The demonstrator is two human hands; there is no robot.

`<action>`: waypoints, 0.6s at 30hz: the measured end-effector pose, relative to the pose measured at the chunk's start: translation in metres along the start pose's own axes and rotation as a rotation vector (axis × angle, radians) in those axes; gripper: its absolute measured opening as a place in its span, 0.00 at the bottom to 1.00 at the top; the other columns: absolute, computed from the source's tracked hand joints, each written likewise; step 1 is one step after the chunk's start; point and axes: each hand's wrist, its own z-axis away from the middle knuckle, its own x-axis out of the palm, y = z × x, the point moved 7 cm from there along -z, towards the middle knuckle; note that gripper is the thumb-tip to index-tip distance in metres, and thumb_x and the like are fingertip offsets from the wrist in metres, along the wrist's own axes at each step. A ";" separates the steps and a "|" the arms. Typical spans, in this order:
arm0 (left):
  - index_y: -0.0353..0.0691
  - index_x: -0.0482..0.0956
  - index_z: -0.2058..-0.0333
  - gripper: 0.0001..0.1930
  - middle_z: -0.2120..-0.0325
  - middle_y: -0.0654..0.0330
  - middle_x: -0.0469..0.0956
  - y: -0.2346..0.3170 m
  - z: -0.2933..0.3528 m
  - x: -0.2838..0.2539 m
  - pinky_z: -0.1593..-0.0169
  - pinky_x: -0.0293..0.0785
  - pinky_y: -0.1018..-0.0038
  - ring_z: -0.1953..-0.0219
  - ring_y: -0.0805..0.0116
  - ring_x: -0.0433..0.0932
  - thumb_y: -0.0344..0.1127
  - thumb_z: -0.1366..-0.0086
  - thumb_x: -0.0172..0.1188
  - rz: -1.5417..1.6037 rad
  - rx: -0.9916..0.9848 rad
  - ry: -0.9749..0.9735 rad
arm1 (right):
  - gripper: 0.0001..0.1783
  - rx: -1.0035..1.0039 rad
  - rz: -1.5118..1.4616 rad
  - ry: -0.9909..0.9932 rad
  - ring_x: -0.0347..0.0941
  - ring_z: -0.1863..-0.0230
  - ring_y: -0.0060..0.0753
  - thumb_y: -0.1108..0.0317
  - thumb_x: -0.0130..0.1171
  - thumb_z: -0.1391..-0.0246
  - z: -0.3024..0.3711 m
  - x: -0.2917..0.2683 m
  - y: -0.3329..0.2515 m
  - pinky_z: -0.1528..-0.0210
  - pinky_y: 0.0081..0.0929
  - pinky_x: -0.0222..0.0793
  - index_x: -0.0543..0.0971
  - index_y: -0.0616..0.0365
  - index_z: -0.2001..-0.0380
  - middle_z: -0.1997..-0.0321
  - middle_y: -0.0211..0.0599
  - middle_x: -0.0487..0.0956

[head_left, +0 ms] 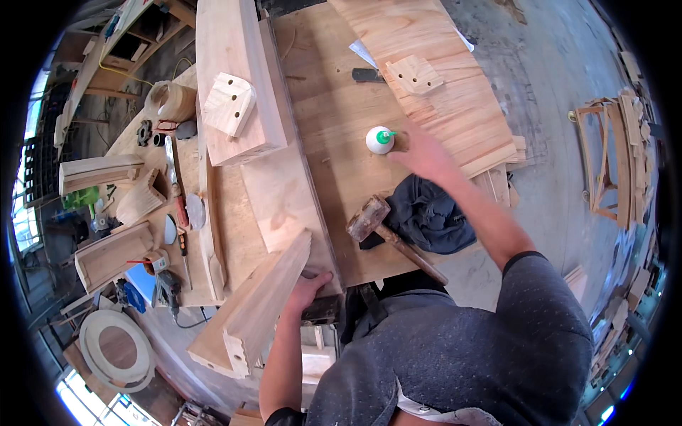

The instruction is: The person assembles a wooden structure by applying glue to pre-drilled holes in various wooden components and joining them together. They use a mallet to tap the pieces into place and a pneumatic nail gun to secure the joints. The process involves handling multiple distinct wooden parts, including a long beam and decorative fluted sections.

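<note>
My right hand point(426, 156) reaches over the workbench with its fingers apart. Just left of its fingertips stands a white squeeze bottle point(379, 141) with a green nozzle. My left hand point(310, 290) is low at the bench's near edge, against a long angled wooden piece point(259, 305) with a wavy-cut end; its fingers are mostly hidden, so its grip does not show. That piece slants out past the bench edge. A wooden mallet point(369, 218) lies between my hands, beside a bundled dark cloth point(430, 213).
A thick wooden beam point(238, 42) carries a pale block with three holes point(229, 105). A similar block point(415, 74) rests on a broad curved wooden panel point(440, 42). On the left are a screwdriver point(184, 248), a power drill point(169, 287) and a tape roll point(170, 101).
</note>
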 end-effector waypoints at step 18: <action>0.34 0.80 0.81 0.22 0.85 0.62 0.76 -0.011 -0.006 0.004 0.75 0.70 0.68 0.82 0.72 0.72 0.48 0.46 0.77 0.109 0.170 0.034 | 0.42 -0.015 -0.077 -0.033 0.79 0.48 0.46 0.50 0.73 0.57 0.034 -0.102 -0.042 0.46 0.36 0.74 0.74 0.62 0.41 0.47 0.53 0.81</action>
